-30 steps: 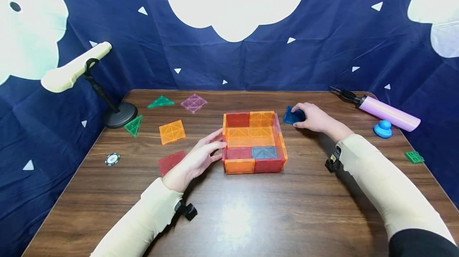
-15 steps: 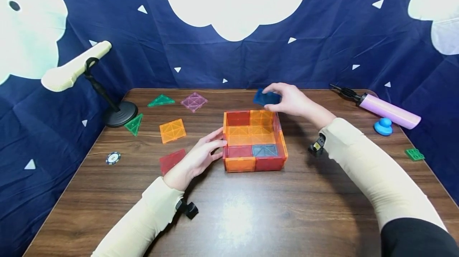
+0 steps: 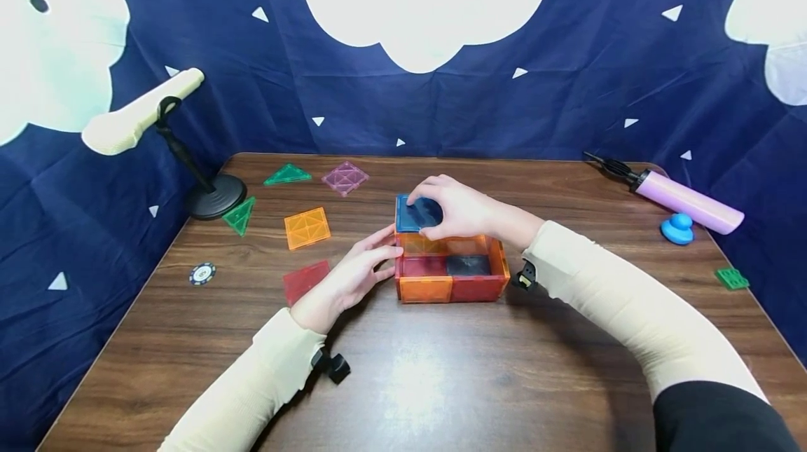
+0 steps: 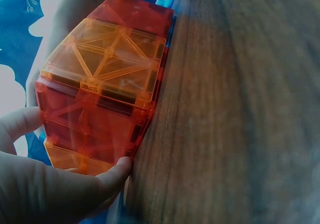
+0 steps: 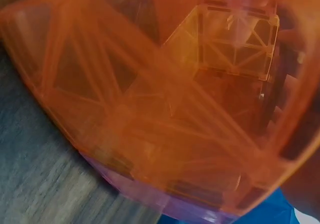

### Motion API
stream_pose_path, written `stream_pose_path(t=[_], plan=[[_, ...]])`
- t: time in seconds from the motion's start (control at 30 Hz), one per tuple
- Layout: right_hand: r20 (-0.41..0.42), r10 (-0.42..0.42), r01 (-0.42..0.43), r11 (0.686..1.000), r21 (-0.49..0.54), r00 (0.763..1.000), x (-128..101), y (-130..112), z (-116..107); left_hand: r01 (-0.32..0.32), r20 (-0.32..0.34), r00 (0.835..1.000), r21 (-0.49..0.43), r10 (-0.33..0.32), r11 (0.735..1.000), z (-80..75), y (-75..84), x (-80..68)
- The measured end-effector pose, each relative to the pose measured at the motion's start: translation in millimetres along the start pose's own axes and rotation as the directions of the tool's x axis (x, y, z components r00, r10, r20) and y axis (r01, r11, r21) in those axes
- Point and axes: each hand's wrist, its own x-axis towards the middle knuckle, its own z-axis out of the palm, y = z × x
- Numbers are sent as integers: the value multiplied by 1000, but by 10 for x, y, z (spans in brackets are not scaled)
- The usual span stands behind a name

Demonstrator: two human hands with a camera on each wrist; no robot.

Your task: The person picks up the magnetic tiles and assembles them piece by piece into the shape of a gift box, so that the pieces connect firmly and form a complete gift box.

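While the left hand, fingers apart, rested against the left side of the box, probably to steady it, the right hand pinched the blue tile over its far left corner, seemingly to keep it level.

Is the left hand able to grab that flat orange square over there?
Probably yes: the orange square lies near the left hand, uncovered, with only bare table between. That hand touches the tile box, so it would likely need to move off first.

Blue tile partly hidden by the right hand, box cut off in right wrist view
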Motion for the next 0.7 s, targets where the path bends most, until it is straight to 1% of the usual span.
stream_pose_path(t=[0.17,0.3,0.4,0.47,0.53,0.57,0.6,0.63,0.67,0.7], plan=[[8,-4,4,1000,1,1000,-15,-9,7,0,-8,1000,12,0,1000,-5,-4,7],[15,-8,8,1000,4,1000,-14,-11,11,-6,5,1000,49,6,999,-16,15,-25],[17,-14,14,1000,8,1000,-7,-1,7,-21,9,1000,105,20,994,-61,75,-109],[16,-24,24,1000,7,1000,-4,12,8,-38,9,999,153,37,987,-131,118,-195],[18,-35,35,999,5,999,-6,25,8,-59,0,998,234,61,970,-233,165,-305],[20,-42,42,999,3,999,-10,33,7,-77,-4,997,306,82,949,-295,186,-364],[22,-50,50,999,2,999,-14,41,4,-96,-6,994,389,106,916,-356,206,-424],[26,-59,59,998,1,998,-21,48,-1,-116,-2,991,485,134,867,-419,225,-484],[32,-65,65,998,4,997,-28,58,-11,-131,3,987,582,159,803,-481,242,-542],[37,-69,68,998,10,997,-36,66,-24,-144,11,982,684,188,715,-539,258,-602]])
